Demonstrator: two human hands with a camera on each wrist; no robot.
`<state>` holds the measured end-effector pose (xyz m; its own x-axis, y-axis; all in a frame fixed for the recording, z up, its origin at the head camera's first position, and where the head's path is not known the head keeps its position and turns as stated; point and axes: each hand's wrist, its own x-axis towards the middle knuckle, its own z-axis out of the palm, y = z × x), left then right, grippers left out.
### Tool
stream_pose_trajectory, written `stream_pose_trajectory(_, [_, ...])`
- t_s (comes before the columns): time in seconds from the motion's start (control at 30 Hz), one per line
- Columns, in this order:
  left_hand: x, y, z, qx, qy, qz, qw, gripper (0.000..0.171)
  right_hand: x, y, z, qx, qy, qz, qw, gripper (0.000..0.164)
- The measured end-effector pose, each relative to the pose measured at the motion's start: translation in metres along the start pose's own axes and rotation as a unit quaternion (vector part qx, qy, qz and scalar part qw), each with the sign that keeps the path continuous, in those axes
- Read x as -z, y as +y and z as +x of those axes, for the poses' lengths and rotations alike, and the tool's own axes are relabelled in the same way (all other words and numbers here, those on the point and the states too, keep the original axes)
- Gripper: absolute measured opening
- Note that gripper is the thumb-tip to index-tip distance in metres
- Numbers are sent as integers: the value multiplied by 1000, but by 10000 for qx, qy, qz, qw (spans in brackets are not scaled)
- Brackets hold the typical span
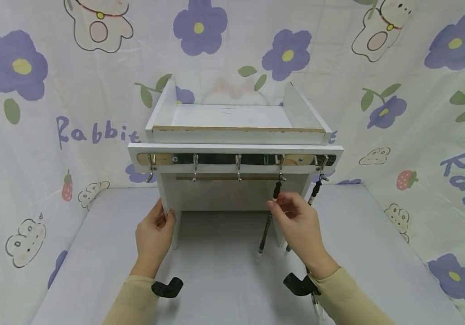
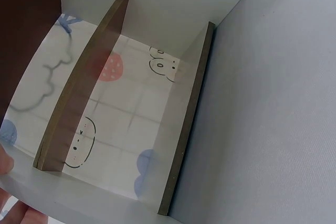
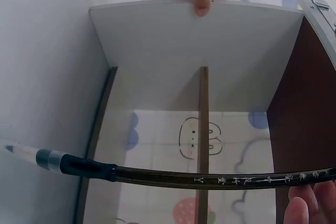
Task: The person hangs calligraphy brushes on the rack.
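A dark calligraphy brush (image 1: 265, 232) with pale engraved characters hangs tip-down, its top at the fourth hook (image 1: 282, 166) of a metal hook strip. My right hand (image 1: 299, 223) pinches this brush near its upper end; in the right wrist view the brush (image 3: 157, 177) crosses the lower part, pale tip at left. My left hand (image 1: 153, 234) grips the front edge of the left side panel of a white wooden rack (image 1: 236, 148), thumb on the inner face. A second brush (image 1: 315, 193) hangs from the rightmost hook, partly hidden behind my right hand.
The three hooks to the left, such as the middle hook (image 1: 238, 168), hold nothing. Pale brush tips (image 1: 317, 309) show below my right wrist. The rack has a raised tray top (image 1: 232, 116) and stands on a white-covered table (image 1: 224, 271) before a flowered cloth (image 1: 106, 90).
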<state>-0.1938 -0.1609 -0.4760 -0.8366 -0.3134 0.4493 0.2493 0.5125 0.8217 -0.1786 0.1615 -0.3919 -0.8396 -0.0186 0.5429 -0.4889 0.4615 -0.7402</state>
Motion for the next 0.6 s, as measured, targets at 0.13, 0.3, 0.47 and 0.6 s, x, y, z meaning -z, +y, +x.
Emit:
stream_pose_trajectory(0.13, [0, 0, 0, 9, 10, 25, 10000, 45, 1, 5, 1, 91, -32, -20, 10000, 21])
stream_pose_trajectory(0.3, [0, -1, 1, 35, 22, -2, 10000, 45, 4, 5, 1, 128, -18, 80, 9999, 20])
stream_pose_trajectory(0.47, [0, 0, 1, 74, -1, -50, 10000, 45, 13, 5, 1, 460, 61, -86, 9989, 20])
stream_pose_trajectory(0.6, [1, 0, 1, 68, -16, -58, 10000, 44, 26, 3, -1, 673, 217, -287, 9971, 24])
